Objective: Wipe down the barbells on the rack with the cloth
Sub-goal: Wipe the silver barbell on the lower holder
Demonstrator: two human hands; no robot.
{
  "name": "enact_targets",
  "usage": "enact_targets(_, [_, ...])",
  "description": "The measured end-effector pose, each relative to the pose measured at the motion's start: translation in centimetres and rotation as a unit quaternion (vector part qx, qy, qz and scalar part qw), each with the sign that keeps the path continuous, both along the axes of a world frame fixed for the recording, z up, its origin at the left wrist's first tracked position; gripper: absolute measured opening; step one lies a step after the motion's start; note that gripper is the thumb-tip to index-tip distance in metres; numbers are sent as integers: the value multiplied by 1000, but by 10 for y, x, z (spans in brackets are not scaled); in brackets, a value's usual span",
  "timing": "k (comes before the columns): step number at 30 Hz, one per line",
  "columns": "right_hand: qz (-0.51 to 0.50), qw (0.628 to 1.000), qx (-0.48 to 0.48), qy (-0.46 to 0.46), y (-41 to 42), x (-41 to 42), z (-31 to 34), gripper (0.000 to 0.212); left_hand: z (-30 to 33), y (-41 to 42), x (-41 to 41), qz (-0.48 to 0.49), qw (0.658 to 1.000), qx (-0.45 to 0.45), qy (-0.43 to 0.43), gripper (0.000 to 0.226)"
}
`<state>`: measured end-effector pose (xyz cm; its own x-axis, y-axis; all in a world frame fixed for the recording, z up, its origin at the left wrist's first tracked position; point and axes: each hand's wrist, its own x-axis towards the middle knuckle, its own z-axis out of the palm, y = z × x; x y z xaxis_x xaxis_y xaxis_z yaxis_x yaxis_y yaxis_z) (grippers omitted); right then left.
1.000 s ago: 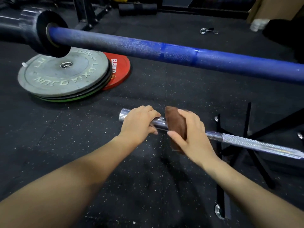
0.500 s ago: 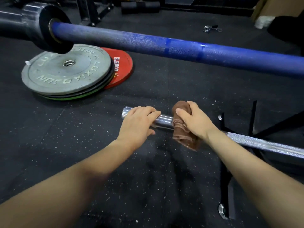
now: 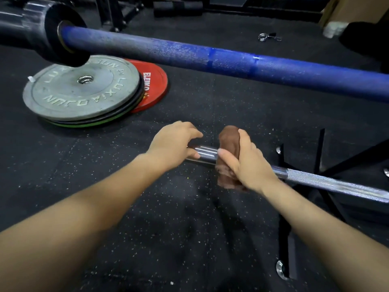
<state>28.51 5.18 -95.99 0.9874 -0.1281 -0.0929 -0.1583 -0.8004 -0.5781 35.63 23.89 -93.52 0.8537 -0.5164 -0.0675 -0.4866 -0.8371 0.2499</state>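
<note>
While the left hand (image 3: 172, 144) curls its grip round the end of the chrome barbell (image 3: 328, 183), the right hand (image 3: 246, 163) clamps the brown cloth (image 3: 228, 140) around the bar's smooth sleeve, just beside the left. Blue barbell (image 3: 210, 56) crosses above. Grey plate (image 3: 82, 87) stack and red plate (image 3: 153, 85) lie on the floor (image 3: 189, 239).

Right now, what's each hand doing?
Left hand: grips the chrome barbell near its end.
Right hand: holds the brown cloth wrapped round it.
</note>
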Motion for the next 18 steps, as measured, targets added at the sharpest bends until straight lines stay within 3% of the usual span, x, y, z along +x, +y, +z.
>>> enact_targets(3, [-46, 993, 92, 60, -4, 22, 6, 70, -9, 0, -19, -13, 998, 19, -52, 61])
enact_targets(7, [-3, 999, -33, -17, 7, -9, 2, 86, -11, -3, -17, -2, 999, 26, -33, 57])
enact_targets(12, [68, 976, -185, -89, 5, -35, -8, 104, -3, -4, -2, 41, 997, -13, 67, 69])
enact_targets(15, [69, 977, -186, -75, 0, -26, 4, 100, -1, -4, 4, 52, 993, -22, 107, 68])
enact_targets(18, [38, 992, -116, -40, -17, -15, 14, 83, -3, -2, 6, 59, 989, -35, 132, 65])
